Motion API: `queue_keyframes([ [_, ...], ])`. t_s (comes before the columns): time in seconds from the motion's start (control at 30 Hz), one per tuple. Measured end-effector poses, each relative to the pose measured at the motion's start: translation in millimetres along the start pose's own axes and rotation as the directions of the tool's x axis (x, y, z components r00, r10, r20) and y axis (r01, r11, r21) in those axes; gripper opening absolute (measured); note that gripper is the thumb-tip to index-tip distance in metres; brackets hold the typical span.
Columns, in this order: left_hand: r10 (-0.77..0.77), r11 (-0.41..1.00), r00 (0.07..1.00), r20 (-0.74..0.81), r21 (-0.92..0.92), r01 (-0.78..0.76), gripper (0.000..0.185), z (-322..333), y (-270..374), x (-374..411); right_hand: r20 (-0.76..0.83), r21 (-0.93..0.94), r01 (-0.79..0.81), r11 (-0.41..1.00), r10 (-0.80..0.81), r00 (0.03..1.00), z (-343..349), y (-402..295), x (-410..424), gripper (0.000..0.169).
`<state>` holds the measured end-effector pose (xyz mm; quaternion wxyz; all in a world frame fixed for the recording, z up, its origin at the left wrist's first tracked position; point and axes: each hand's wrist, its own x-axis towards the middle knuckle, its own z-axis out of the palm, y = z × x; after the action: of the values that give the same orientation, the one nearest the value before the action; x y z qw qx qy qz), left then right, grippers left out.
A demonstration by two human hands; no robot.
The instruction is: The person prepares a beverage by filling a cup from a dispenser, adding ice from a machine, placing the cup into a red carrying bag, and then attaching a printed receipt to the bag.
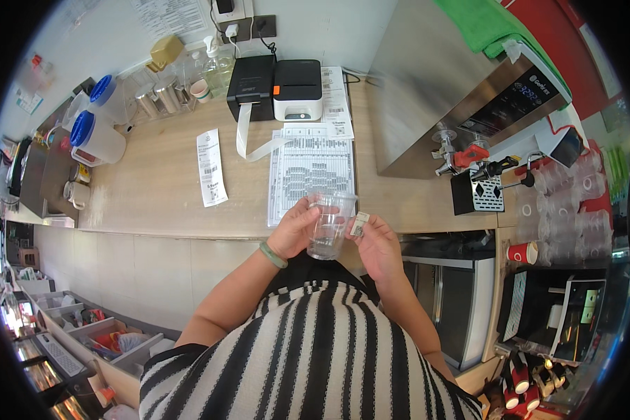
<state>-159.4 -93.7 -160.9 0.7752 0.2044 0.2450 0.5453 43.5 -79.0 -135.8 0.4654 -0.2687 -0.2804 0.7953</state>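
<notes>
My left hand [297,227] grips a clear plastic cup [327,231] near its rim, in front of the counter's front edge. The cup leans slightly, and nothing shows inside it. To its right, my right hand [379,245] pinches a small printed label [359,224] between thumb and fingers, close beside the cup wall. Behind the cup lies a stack of printed sheets [312,157] on the wooden counter [163,178]. A long receipt [211,168] lies to the left of the sheets.
A black label printer [251,84] trails a white paper strip [245,131]. Beside it sits a white-and-black printer [298,89]. Blue-lidded jugs [97,139] stand left. At right are a steel water dispenser [441,94] with taps, a drip tray [478,193] and stacked clear cups [567,210].
</notes>
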Motion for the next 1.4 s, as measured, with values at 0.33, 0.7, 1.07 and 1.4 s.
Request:
queue_keyframes([
  [0.33,0.146,0.977,0.976,-0.161,0.177,-0.117,0.057,-6.2,-28.8,2.3,-0.131,-0.404,-0.099,0.909,0.05,0.99,22.0,15.4,-10.3,0.009],
  [0.7,0.197,0.966,0.97,-0.145,0.199,-0.166,0.049,-2.7,-32.4,1.8,-0.197,-0.471,-0.06,0.88,-0.039,0.98,24.1,23.2,-12.8,0.009],
  [1.07,0.249,0.946,0.955,-0.163,0.25,-0.204,0.053,4.1,-30.1,-0.2,-0.182,-0.741,0.025,0.671,-0.236,0.955,28.0,30.7,-10.8,0.015],
  [1.4,0.202,0.929,0.978,0.044,0.306,-0.206,0.076,16.1,-36.3,9.4,-0.258,-0.676,0.079,0.733,-0.336,0.906,5.4,29.8,-19.8,0.048],
])
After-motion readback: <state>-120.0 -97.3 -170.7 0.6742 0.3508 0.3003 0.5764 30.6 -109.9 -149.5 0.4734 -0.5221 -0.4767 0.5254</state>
